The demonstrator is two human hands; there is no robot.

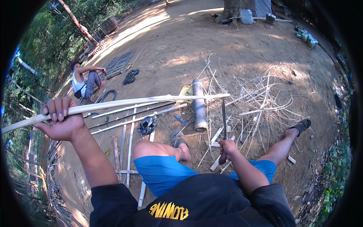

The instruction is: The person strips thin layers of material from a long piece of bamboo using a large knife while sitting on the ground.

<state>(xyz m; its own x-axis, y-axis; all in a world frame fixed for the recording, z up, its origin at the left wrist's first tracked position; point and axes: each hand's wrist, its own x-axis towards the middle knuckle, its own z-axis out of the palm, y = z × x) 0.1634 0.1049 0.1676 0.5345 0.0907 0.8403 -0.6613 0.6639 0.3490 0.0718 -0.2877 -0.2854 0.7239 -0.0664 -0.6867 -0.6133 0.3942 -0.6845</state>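
My left hand is raised at the left and grips a long pale bamboo strip that runs from the far left edge to the middle of the view. My right hand is closed around the handle of a long knife, blade pointing up and away from me. The knife's tip is just below the strip's right end. I am seated on the dirt ground in blue shorts, knees bent, sandals on both feet.
A short thick bamboo tube lies ahead, with a pile of thin shavings to its right. Several split strips lie on the ground at the left. Another person sits at the far left near black sandals.
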